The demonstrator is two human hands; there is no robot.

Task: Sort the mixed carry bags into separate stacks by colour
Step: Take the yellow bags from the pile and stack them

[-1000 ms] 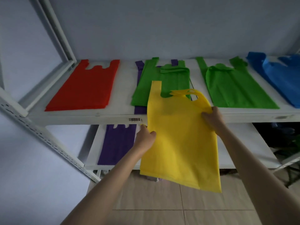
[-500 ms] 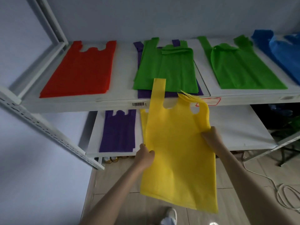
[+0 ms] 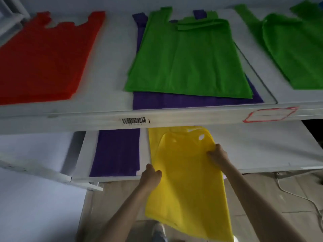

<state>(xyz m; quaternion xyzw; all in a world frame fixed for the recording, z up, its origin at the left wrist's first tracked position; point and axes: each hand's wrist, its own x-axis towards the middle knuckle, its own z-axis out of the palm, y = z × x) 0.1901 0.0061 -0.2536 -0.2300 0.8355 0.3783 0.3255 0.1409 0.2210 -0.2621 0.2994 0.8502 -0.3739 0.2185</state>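
Step in hand: yellow bag [image 3: 188,186] is being placed on lower shelf [image 3: 262,151], handle end over a yellow bag [image 3: 154,142] already lying there, beside purple stack [image 3: 117,152]. Edges pinched by left hand [image 3: 151,175] & right hand [image 3: 217,155], fingers curled on fabric. Next, prob.: slide in, square up, release. Matte, limp, non-woven-looking; flat vest-cut w/ handle loops.

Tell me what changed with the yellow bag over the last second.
Both hands, left and right, carried the yellow bag down from in front of the upper shelf to the lower shelf, its handles now over the yellow stack. Grip unchanged; red, green and purple bags stayed put.
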